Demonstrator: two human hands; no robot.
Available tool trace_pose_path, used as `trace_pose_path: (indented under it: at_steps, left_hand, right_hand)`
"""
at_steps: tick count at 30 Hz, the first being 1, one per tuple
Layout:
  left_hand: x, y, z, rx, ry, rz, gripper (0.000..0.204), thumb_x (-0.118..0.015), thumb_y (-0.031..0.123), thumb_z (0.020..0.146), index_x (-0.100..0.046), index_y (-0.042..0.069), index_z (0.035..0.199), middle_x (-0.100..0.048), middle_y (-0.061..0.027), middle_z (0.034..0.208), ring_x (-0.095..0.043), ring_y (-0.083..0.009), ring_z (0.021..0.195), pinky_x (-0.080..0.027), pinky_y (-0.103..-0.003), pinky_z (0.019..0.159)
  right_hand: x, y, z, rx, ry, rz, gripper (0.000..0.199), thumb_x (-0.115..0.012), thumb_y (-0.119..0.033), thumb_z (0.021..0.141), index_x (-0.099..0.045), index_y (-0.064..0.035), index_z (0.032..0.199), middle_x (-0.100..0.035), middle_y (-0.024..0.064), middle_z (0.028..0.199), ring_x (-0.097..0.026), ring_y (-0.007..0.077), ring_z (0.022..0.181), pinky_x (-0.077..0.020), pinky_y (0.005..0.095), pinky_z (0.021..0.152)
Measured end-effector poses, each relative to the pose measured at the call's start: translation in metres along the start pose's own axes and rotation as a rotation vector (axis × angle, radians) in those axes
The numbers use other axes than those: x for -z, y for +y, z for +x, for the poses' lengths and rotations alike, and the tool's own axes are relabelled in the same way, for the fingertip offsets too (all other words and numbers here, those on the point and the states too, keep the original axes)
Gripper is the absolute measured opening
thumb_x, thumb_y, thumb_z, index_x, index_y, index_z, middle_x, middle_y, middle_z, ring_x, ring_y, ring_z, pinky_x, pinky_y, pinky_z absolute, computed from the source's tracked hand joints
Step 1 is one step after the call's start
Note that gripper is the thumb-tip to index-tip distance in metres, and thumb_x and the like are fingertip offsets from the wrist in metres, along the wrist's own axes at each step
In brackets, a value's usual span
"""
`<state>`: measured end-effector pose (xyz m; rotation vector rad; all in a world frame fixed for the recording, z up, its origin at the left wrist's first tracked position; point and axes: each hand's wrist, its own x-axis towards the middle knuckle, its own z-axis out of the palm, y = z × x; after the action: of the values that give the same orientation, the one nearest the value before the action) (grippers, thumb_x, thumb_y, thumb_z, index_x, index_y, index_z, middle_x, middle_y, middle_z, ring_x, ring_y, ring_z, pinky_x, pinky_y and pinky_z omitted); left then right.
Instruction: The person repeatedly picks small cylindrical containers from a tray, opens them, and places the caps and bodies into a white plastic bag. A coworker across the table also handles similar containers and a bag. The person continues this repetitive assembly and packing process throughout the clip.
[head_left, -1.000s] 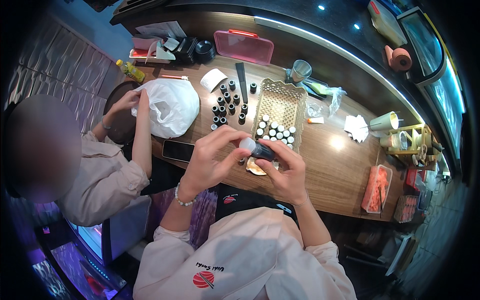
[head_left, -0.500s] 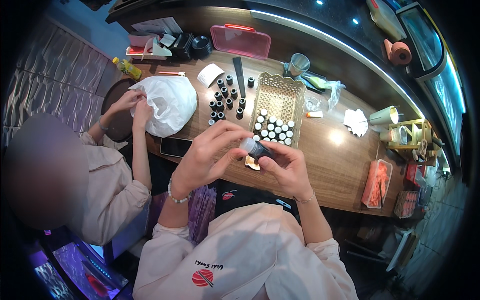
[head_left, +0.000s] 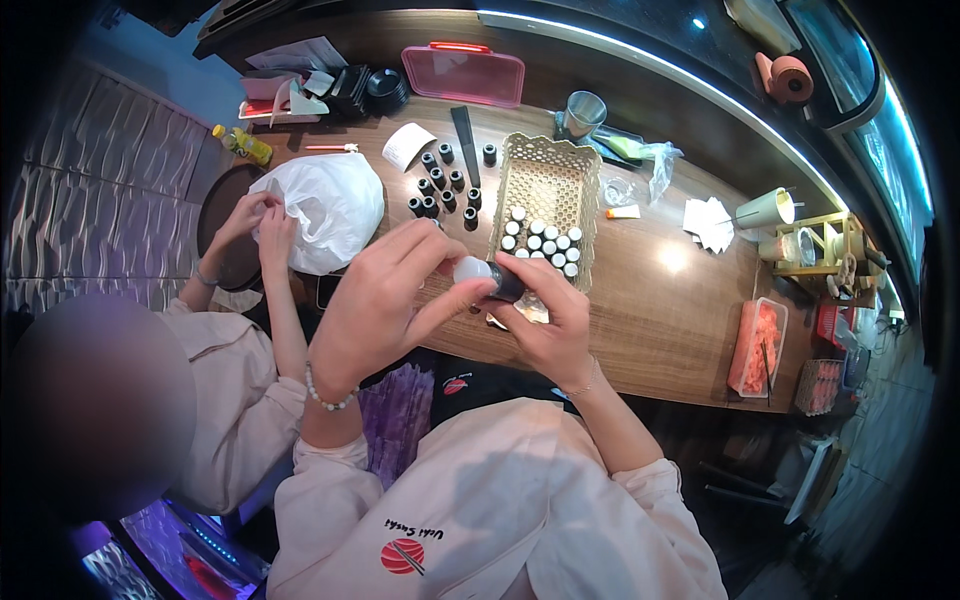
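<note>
My right hand (head_left: 548,322) holds a small dark-filled bottle (head_left: 508,284), tilted, in front of the basket. The fingers of my left hand (head_left: 385,305) are closed on its white cap (head_left: 472,268), which sits at the bottle's mouth; I cannot tell whether it is screwed on. Past my hands, a gold woven basket (head_left: 548,152) contains several white-capped small bottles (head_left: 536,243), standing upright in its near part. Left of the basket, several small dark bottles without white caps (head_left: 437,178) stand on the wooden table (head_left: 650,330).
A co-worker's hands (head_left: 262,225) are at a white plastic bag (head_left: 335,205) on my left. Behind are a pink lid (head_left: 463,78) and a metal cup (head_left: 583,115). A tub of orange food (head_left: 760,345) is at the right, below a wooden rack (head_left: 820,250).
Both my hands have shifted slightly left with the bottle and cap, and the left hand has turned around the cap. The whole view has shifted a little.
</note>
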<state>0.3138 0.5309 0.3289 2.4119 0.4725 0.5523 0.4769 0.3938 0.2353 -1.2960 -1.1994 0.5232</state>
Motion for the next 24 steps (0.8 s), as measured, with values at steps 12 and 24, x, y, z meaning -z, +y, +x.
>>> trace_pose_path:
  at_steps: [12, 24]
  left_hand:
    - [0.015, -0.001, 0.006, -0.103, -0.16, -0.131, 0.043, -0.073, -0.012, 0.085, -0.071, 0.001, 0.126, -0.067, -0.0148, 0.11, -0.069, -0.026, 0.094, -0.058, -0.035, 0.079]
    - [0.015, 0.005, 0.01, -0.074, -0.122, -0.068, 0.032, -0.083, 0.009, 0.087, -0.066, -0.003, 0.111, -0.069, -0.015, 0.1, -0.068, -0.0273, 0.088, -0.054, -0.035, 0.08]
  right_hand:
    - [0.015, -0.007, -0.006, -0.512, -0.189, 0.705, 0.048, -0.081, -0.012, 0.094, -0.067, 0.0003, 0.138, -0.074, 0.0089, 0.12, -0.069, 0.01, 0.099, -0.0562, 0.0252, 0.087]
    - [0.015, -0.015, 0.004, -0.072, -0.04, 0.207, 0.052, -0.085, -0.005, 0.085, -0.069, -0.0014, 0.135, -0.073, 0.0113, 0.108, -0.069, 0.0163, 0.092, -0.0548, 0.0284, 0.079]
